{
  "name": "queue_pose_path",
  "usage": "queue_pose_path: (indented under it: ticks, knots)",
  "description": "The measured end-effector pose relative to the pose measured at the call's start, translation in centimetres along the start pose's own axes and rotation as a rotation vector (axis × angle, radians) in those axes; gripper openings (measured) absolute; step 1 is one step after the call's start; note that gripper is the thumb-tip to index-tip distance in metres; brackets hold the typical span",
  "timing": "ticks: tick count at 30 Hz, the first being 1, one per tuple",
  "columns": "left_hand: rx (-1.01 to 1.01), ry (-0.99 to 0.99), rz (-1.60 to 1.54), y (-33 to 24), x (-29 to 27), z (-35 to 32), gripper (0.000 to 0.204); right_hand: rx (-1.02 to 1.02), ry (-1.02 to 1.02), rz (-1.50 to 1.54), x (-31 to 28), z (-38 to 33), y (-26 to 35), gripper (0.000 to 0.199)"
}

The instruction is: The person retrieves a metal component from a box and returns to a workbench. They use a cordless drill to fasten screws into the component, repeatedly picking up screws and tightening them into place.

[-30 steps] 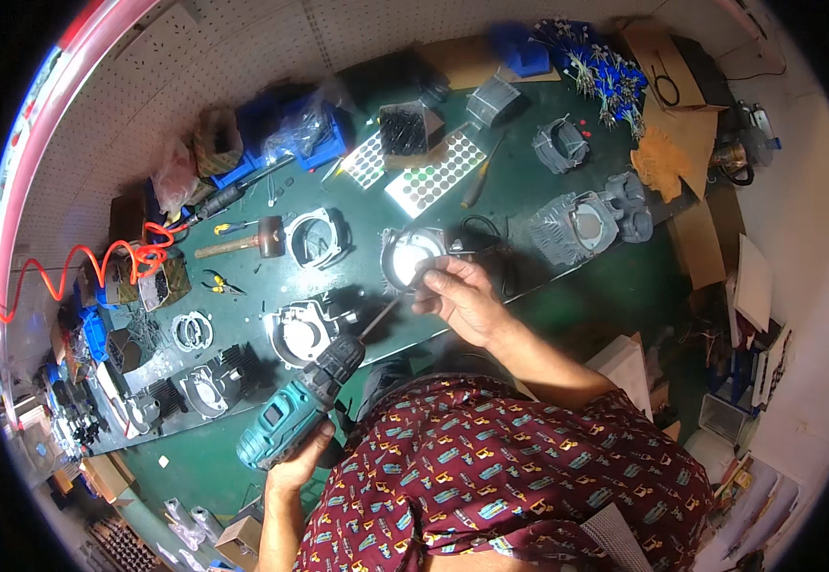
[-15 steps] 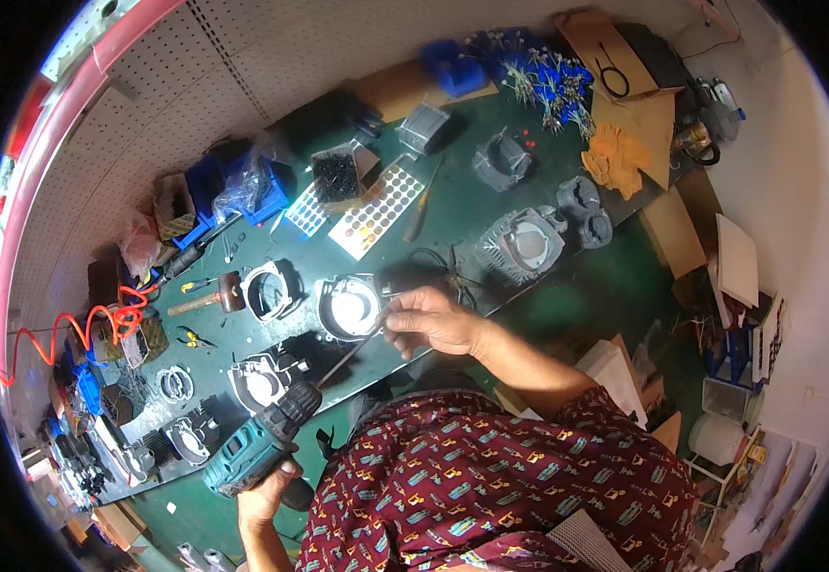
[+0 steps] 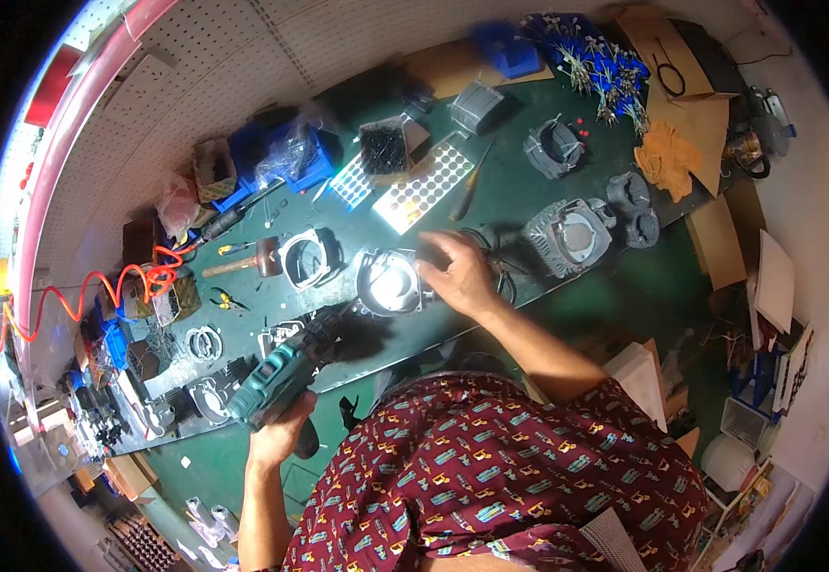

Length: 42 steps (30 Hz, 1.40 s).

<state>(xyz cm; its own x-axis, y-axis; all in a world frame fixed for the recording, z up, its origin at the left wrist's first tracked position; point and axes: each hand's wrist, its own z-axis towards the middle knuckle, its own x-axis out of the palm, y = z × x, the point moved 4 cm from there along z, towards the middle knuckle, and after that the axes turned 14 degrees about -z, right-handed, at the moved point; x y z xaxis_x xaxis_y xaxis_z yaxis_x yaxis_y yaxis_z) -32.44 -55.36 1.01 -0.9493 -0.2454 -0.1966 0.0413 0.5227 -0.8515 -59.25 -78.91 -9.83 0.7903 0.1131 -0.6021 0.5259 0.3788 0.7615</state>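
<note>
My left hand (image 3: 281, 431) is closed around the handle of a teal cordless drill (image 3: 271, 386). The drill's dark chuck (image 3: 317, 341) points up and right, toward a round metal housing (image 3: 368, 286) with a brightly lit centre. My right hand (image 3: 462, 276) is at the housing's right edge, thumb and fingers apart, with nothing visible in them; whether the fingertips touch the metal is hard to tell. A second, ring-shaped housing (image 3: 306, 259) stands to the left. Another casting (image 3: 281, 334) is partly hidden behind the drill.
A mallet (image 3: 260, 257) and yellow-handled pliers (image 3: 230, 300) lie on the left. Beyond are a box of dark screws (image 3: 385, 148), a sticker sheet (image 3: 405, 208) and a screwdriver (image 3: 470, 191). A finned motor housing (image 3: 567, 238) and orange gloves (image 3: 667, 160) are at right. A coiled red hose (image 3: 90, 297) hangs left.
My right hand has moved off the drill bit to the housing's right side, and its fingers have spread. The drill has swung closer to the housing. The whole view has shifted.
</note>
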Motion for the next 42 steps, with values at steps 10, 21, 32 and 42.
queue_pose_path:
  ticks: [10, 21, 32, 42]
  knots:
    - [0.175, 0.123, 0.203, -4.6, 3.3, 3.5, 0.034, 0.202, 0.273, 0.0, 4.8, -1.1, -0.9, 0.051]
    - [0.247, 0.389, 0.764, -16.6, 6.5, 10.0, 0.038, 0.084, 0.453, -0.231, 6.8, -0.8, -2.1, 0.055]
    - [0.206, 0.439, 0.723, -16.6, 7.0, 12.9, 0.04, -0.037, 0.411, -0.265, 7.7, -0.8, -2.7, 0.041]
    - [0.195, 0.458, 0.775, -16.6, 7.9, 12.2, 0.049, 0.011, 0.434, -0.237, 6.9, -0.6, -2.2, 0.06]
